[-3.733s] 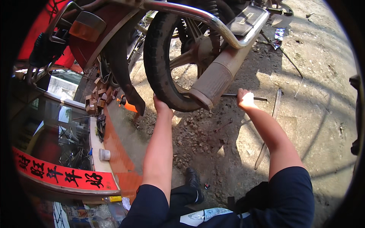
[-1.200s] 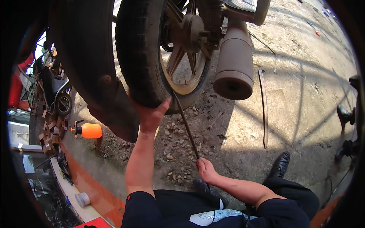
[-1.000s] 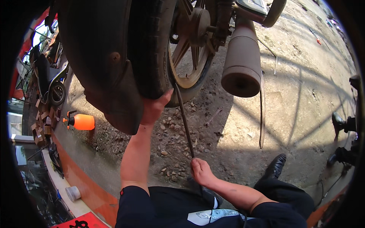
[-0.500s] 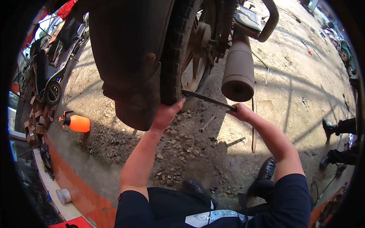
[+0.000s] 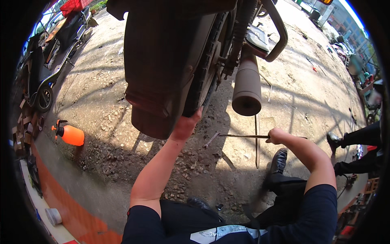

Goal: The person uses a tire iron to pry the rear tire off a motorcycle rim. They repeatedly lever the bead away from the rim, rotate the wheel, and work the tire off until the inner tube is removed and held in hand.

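The rear tyre (image 5: 198, 91) of a motorcycle hangs before me, partly covered by a dark mudguard (image 5: 156, 77). My left hand (image 5: 186, 125) is closed round the tyre's lower edge; its thumb shows, while most fingers are hidden. Out to the right, my right hand (image 5: 277, 136) grips a long, thin tyre lever (image 5: 243, 136). The lever lies level, apart from the wheel, with its tip pointing left above the ground. Below that tip a spanner (image 5: 211, 140) rests on the dirt. The exhaust silencer (image 5: 247, 87) is above and left of my right hand.
On the left stand an orange spray bottle (image 5: 73, 135) and a stripped scooter (image 5: 42, 79). A long bar (image 5: 257, 152) lies on the ground, near my shoe (image 5: 279, 160). Another person's legs (image 5: 359, 135) are at the right. Tools (image 5: 313, 66) lie farther off.
My right hand has drawn the tyre lever away from the wheel rim, moving right and lower. My left hand stays at the tyre's lower edge. The view has shifted.
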Action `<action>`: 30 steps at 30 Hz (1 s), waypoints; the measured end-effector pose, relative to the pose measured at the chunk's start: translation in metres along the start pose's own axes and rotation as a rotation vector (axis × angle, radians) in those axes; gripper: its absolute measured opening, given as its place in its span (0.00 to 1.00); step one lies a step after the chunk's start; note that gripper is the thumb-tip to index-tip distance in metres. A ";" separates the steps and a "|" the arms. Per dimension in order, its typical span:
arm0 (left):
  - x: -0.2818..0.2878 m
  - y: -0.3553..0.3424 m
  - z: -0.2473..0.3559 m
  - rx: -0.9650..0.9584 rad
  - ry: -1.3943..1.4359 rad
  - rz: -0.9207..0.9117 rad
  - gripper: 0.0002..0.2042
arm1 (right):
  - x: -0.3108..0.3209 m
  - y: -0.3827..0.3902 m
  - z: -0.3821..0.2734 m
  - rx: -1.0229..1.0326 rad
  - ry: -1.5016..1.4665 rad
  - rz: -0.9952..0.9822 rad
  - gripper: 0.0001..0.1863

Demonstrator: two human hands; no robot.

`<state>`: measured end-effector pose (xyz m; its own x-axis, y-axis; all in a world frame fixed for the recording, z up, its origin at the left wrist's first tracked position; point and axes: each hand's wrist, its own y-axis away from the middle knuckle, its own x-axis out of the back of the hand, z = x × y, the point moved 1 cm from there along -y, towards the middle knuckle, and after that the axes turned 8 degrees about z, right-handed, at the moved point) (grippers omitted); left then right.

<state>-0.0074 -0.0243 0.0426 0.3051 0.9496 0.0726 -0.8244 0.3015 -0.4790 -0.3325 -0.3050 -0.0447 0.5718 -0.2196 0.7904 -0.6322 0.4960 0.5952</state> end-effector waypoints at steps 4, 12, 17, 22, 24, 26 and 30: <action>0.002 0.006 0.021 0.003 -0.065 0.063 0.34 | -0.051 -0.063 -0.076 0.204 -0.126 -0.215 0.23; 0.002 0.021 -0.006 -0.005 -0.295 0.045 0.38 | 0.000 -0.116 -0.159 0.680 -0.439 0.510 0.19; 0.006 0.044 -0.046 0.117 -0.204 0.004 0.36 | 0.004 -0.188 -0.106 0.751 -0.210 0.302 0.17; 0.014 0.066 -0.094 0.223 -0.608 -0.156 0.28 | -0.011 -0.192 0.015 0.765 0.097 0.019 0.18; 0.023 0.077 -0.123 0.171 -0.672 -0.204 0.28 | -0.032 -0.214 0.017 0.921 -0.004 0.079 0.17; 0.044 0.092 -0.140 -0.293 -1.405 -0.580 0.26 | -0.035 -0.205 -0.038 1.094 -0.120 0.275 0.13; -0.080 0.117 -0.095 0.719 -0.916 -0.529 0.25 | -0.063 -0.170 -0.114 1.222 -0.310 0.071 0.22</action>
<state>-0.0831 -0.0734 -0.1029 0.4714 0.3261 0.8194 -0.8622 0.3659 0.3504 -0.2016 -0.2801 -0.2122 0.4754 -0.4936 0.7283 -0.8206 -0.5472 0.1648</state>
